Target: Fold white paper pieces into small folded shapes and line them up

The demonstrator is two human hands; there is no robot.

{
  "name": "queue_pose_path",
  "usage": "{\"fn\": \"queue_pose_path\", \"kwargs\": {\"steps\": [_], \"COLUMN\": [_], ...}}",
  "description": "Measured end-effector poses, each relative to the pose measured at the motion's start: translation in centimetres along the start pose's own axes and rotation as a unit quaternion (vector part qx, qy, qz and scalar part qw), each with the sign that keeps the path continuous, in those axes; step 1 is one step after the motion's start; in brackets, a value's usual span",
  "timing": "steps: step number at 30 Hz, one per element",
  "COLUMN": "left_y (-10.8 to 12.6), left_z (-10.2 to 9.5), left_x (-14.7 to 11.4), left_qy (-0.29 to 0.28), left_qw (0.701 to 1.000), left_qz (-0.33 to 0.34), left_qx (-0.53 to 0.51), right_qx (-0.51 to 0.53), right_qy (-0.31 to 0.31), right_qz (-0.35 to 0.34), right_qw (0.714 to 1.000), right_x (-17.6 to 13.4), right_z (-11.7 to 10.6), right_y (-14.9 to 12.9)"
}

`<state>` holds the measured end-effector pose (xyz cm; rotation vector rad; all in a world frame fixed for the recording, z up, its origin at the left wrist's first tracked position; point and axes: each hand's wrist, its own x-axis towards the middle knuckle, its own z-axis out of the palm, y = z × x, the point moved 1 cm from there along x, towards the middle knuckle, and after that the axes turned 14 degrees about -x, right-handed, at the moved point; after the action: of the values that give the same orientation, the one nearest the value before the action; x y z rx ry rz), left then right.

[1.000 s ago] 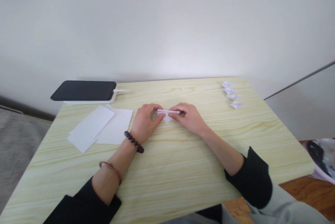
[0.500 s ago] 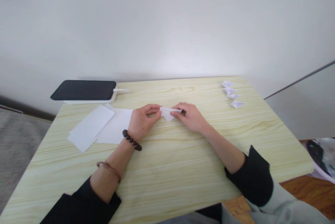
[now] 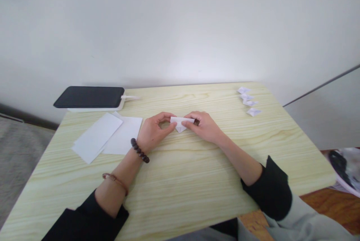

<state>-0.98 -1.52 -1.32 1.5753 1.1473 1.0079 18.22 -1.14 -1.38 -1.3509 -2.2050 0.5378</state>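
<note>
A small piece of folded white paper (image 3: 180, 120) is held between my two hands over the middle of the table. It has a straight band along its top and a point facing down toward me. My left hand (image 3: 156, 130) pinches its left part between thumb and fingers. On its right part, my right hand (image 3: 204, 126) does the same, with the thumb pressed on the front. Both sets of fingertips behind the paper are partly hidden. Just left of my left hand lie loose white paper sheets (image 3: 97, 137), overlapping one another.
Several small folded paper boats (image 3: 254, 112) stand in a row at the table's back right. A black phone (image 3: 90, 97) rests on a white block at the back left, a white cable (image 3: 131, 97) at its right end. Behind the wooden table (image 3: 174, 196) rises a white wall.
My left thumb has moved right along the paper's front. The band along its top now shows more plainly, and less of the lower point is visible.
</note>
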Motion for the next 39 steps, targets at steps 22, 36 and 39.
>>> {"fn": "queue_pose_path", "kwargs": {"steps": [22, 36, 39], "left_y": [0.2, 0.1, 0.2], "left_z": [-0.4, -0.8, -0.8], "left_x": [0.1, 0.2, 0.2], "left_qy": [0.059, 0.088, 0.086], "left_qw": [0.996, 0.992, 0.993], "left_qz": [-0.052, -0.064, -0.064], "left_qx": [-0.052, -0.057, -0.051], "right_qx": [0.036, 0.093, 0.105], "right_qy": [-0.074, -0.052, -0.058], "right_qz": [-0.029, -0.006, -0.01], "right_qw": [0.996, 0.994, 0.993], "right_x": [0.2, 0.0, -0.1], "right_z": [-1.1, -0.8, -1.0], "right_y": [0.8, 1.1, 1.0]}}
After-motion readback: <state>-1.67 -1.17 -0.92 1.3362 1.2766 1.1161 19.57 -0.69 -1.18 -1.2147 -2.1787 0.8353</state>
